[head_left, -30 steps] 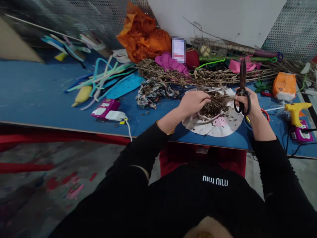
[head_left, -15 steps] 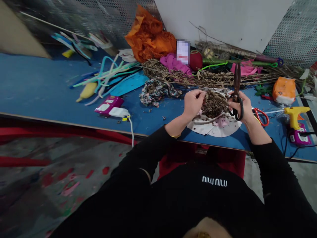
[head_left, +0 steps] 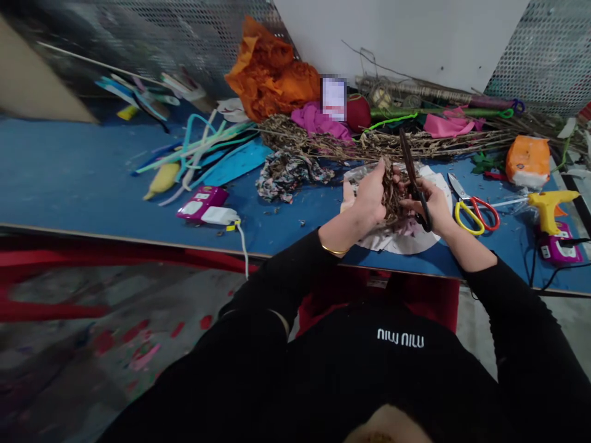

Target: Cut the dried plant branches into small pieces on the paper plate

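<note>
Over a pale disc (head_left: 398, 242), my left hand (head_left: 368, 194) touched crinkled dried plants (head_left: 391, 200), grip unclear; my right hand (head_left: 433, 202) clamped dark metal scissors (head_left: 407, 155).

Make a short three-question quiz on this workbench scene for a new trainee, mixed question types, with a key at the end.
1. True or false: the left hand is touching the dried plant material between the two hands.
2. Multiple choice: which lies to the right of the scissors with red and yellow handles in the picture?
A) the crumpled orange sheet
B) the yellow glue gun
C) the patterned cloth
3. Fill in the blank: the dark scissors are held in the ____ hand.

Key: 1. True. 2. B. 3. Right.
</note>
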The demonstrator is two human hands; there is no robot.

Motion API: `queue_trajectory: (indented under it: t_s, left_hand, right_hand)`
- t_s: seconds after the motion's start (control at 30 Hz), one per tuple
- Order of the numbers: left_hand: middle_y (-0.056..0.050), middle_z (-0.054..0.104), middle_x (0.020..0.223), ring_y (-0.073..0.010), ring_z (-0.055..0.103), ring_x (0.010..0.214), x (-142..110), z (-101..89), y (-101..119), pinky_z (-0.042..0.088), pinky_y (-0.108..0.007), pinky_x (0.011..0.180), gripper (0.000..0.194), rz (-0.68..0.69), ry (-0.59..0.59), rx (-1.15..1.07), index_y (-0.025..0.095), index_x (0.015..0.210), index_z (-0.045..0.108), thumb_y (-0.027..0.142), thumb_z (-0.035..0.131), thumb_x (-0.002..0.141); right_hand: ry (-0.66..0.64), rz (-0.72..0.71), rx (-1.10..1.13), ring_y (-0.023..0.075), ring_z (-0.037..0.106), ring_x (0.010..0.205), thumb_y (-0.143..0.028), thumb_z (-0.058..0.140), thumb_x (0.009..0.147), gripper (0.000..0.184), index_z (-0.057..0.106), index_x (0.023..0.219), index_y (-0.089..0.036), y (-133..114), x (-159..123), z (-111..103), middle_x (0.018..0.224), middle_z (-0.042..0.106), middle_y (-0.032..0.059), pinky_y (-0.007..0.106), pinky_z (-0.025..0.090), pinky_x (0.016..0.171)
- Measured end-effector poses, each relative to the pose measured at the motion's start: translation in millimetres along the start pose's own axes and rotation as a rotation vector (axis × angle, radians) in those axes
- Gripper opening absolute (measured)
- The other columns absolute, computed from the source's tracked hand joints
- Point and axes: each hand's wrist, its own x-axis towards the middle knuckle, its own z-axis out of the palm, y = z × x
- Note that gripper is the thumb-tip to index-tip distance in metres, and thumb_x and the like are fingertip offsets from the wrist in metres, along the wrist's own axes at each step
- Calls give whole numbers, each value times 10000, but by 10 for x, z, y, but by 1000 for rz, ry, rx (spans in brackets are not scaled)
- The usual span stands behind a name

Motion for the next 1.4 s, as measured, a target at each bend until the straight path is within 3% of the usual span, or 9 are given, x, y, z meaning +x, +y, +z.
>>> queue_trajectory:
  t_s: [0.17, 0.33, 0.47, 0.57, 0.7, 0.9, 1.03, 1.2, 1.4]
  left_hand:
    - [-55, 682, 797, -172, 675, 700, -92, -152, 165, 546, -322, 627, 646, -1, 0, 30, 220, 1100, 633, 715, 225, 1024]
    - [-85, 740, 1108, -242, 704, 1025, -148, -220, 111, 543, -365, 852, 382, 93, -84, 253, 215, 1219, 603, 503, 412, 1056]
    - [-107, 707, 1287, -294, 660, 1178, -178, -168, -3, 488, -442, 1009, 403, 36, -212, 327, 204, 1281, 578, 461, 361, 1059]
    - [-127, 702, 1276, -292, 649, 1184, -183, -162, -61, 474, -440, 1022, 464, 23, -302, 301, 179, 1260, 580, 495, 304, 1062]
    - [-131, 729, 1149, -277, 675, 1044, -186, -219, -97, 503, -388, 905, 389, 118, -381, 400, 153, 1149, 622, 476, 470, 995]
    - [-114, 731, 1020, -253, 663, 929, -260, -317, -90, 466, -351, 796, 326, 235, -332, 639, 160, 1030, 664, 334, 389, 1019]
    - [-58, 651, 798, -202, 592, 763, -231, -387, -165, 428, -321, 724, 271, 92, -313, 452, 178, 863, 602, 317, 429, 1018]
    - [-11, 555, 745, -122, 496, 659, -147, -417, -291, 401, -251, 670, 211, -196, -221, -150, 182, 832, 561, 244, 479, 1016]
    - [28, 467, 681, -77, 346, 543, -144, -456, -169, 304, -202, 538, 235, -354, -115, -423, 163, 852, 589, 212, 453, 1037]
  right_hand:
    - [72, -17, 52, 135, 566, 607, -496, 888, 616, 547, 597, 1027, -281, -46, 5, -39, 760, 598, -42, 306, 483, 539]
    - [116, -77, 105, 164, 638, 731, -487, 912, 599, 614, 574, 1075, -296, -20, 23, -61, 856, 656, -24, 332, 536, 655]
    - [79, -97, 24, 199, 659, 828, -547, 921, 578, 685, 571, 1115, -303, 99, 55, -31, 903, 682, -4, 368, 572, 733]
    - [41, -97, -45, 206, 662, 811, -605, 875, 632, 664, 568, 1138, -305, 185, 79, -31, 900, 694, 4, 383, 585, 715]
    - [70, -85, -103, 188, 647, 761, -617, 834, 684, 609, 568, 1130, -299, 199, 75, -42, 869, 678, -5, 373, 579, 692]
    - [42, -28, -172, 176, 608, 709, -645, 814, 700, 629, 572, 1168, -301, 118, 32, -40, 859, 641, -9, 371, 561, 665]
    - [8, -35, -363, 186, 600, 735, -682, 779, 735, 685, 588, 1262, -288, -5, 27, -216, 837, 618, -5, 365, 545, 685]
    - [-98, -92, -708, 220, 624, 837, -690, 770, 738, 727, 634, 1289, -235, -221, 22, -497, 950, 662, 42, 376, 532, 766]
    - [-236, -91, -896, 256, 653, 905, -643, 697, 813, 666, 619, 1325, -224, -219, -15, -501, 1105, 697, 90, 388, 525, 808]
